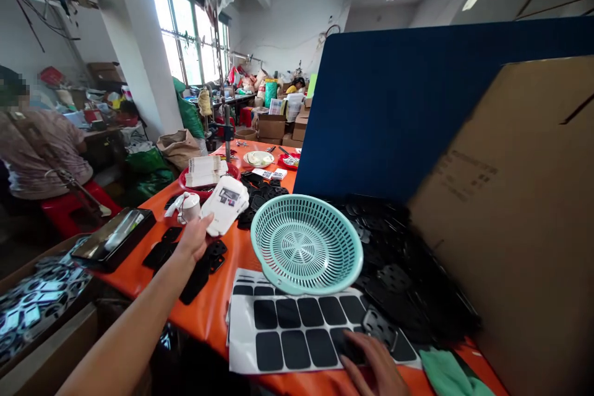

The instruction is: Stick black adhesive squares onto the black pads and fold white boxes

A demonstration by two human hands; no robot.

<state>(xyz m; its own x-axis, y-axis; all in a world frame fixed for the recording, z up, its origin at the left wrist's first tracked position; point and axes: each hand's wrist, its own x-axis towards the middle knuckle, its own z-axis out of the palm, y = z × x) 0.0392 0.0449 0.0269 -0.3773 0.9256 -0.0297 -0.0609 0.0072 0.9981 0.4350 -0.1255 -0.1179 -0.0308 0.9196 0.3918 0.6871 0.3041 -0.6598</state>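
- By the left hand (193, 240), a small stack of white printed cards (226, 205) is grasped at its near edge, with the thumb laid on top; the cards are held above the left part of the orange table (216, 315), beside the white roll (189, 207).
- By the right hand (377, 364), the right part of the sheet of black stickers (296, 349) is reached at the near edge of the table. Its fingers are bent over a dark patch there (whether anything is pinched cannot be told, as the fingertips are lost against the black).
- The sheet is laid flat, its far part covered by the pale green basket (306, 246), in which nothing is seen.
- To the right, a heap of black perforated plates (394, 278) is spread against the cardboard (515, 216); one grey perforated plate (378, 327) is rested at the sheet's right part, just beyond the right hand.
- The step in hand is judged to be the handling of the cards on the left while a sticker or plate is attended to on the right.
- For the next move, a steady grip on the cards seems to be called for, and on the right a fine fingertip hold, since a sticker edge would be easily missed.
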